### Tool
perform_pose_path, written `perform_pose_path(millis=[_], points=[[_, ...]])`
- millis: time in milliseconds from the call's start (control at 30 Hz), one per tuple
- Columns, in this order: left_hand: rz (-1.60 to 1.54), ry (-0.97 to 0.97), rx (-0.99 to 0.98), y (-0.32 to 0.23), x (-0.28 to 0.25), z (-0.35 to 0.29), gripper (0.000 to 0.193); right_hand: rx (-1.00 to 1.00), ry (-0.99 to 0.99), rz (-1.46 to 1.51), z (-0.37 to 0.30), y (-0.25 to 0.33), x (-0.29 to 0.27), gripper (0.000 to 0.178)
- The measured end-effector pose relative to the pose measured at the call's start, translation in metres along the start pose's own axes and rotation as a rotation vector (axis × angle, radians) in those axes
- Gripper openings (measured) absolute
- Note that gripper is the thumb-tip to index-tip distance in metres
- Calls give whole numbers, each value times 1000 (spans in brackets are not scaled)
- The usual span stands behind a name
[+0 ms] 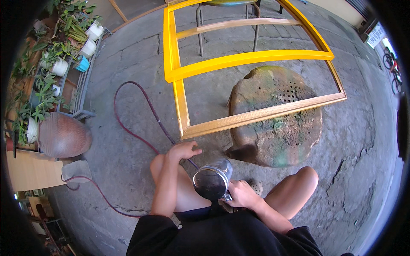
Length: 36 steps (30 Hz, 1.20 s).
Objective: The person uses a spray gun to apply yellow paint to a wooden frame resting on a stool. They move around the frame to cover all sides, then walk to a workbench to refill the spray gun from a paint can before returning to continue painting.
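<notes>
My right hand (244, 194) is closed around the handle of a spray gun (227, 196), low between my knees. A shiny metal cup (210, 181) with a dark, round top sits on the gun and hides part of it. My left hand (184, 150) hovers empty just short of the near left corner of a wooden frame (256, 114), fingers loosely apart. That frame is bright yellow on some bars and bare or thinly coated wood on others. Its near part lies over a rough, round stone-like block (273, 145) with square holes, stained green and yellow.
A stool (200, 32) with metal legs stands under the frame's far end. A dark red hose (128, 136) loops across the concrete floor (128, 64) toward the spray gun. Potted plants (60, 67) on a rack and a large clay pot (66, 134) line the left.
</notes>
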<state>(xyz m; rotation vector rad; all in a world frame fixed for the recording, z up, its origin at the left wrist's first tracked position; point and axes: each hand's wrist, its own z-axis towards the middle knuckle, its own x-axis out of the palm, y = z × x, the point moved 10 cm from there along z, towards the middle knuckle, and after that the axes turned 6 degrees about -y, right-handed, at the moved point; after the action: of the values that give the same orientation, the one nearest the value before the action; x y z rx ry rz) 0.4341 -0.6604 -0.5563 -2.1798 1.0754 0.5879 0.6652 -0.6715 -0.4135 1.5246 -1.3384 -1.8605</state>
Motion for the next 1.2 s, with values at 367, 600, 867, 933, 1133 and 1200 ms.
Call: perform_pose_path(millis=[367, 600, 867, 933, 1133, 1200], points=[[24, 12, -24, -5, -5, -6, 70, -2, 46, -42, -1, 2, 4, 59], [18, 11, -8, -3, -2, -2, 70, -1, 50, -36, 0, 3, 3, 60], [32, 1, 1, 0, -1, 0, 72, -16, 46, -51, -1, 1, 6, 65], [24, 8, -2, 0, -2, 0, 72, -14, 50, -50, -1, 1, 6, 65], [15, 6, 3, -1, -3, -3, 73, -25, 48, -40, 0, 4, 7, 62], [16, 0, 5, -2, -4, -4, 71, -12, 60, -38, -1, 3, 7, 61]])
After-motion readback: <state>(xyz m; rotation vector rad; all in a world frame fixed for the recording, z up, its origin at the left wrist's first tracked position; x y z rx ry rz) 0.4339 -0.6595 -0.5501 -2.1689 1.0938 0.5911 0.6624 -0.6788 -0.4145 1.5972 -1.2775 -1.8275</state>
